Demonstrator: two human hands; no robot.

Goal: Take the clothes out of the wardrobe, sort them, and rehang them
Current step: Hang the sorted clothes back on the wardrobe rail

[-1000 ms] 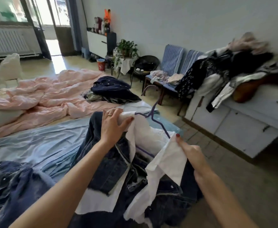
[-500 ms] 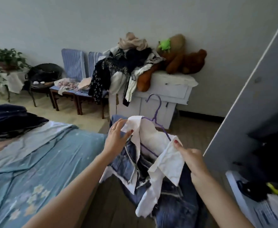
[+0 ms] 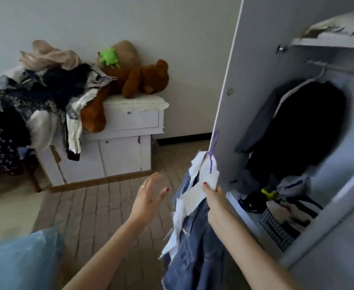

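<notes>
Denim-and-white garment (image 3: pixel 192 231) on purple hanger (image 3: pixel 213 151), crumpled, dangling.

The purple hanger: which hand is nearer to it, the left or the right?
Right. The right hand grips the white cloth just under the purple hanger. The left hand is open, apart, further to the left.

- A brown plush teddy bear (image 3: pixel 144 80) lies on top of the white wooden cabinet (image 3: pixel 121 141) by the wall.
- A small bright green plush toy (image 3: pixel 108 58) sits just beside the bear, against a tan cushion-like shape.
- Brown brick-patterned floor (image 3: pixel 100 206) runs across the middle.
- A light blue bedsheet corner (image 3: pixel 19 260) shows at lower left.
</notes>
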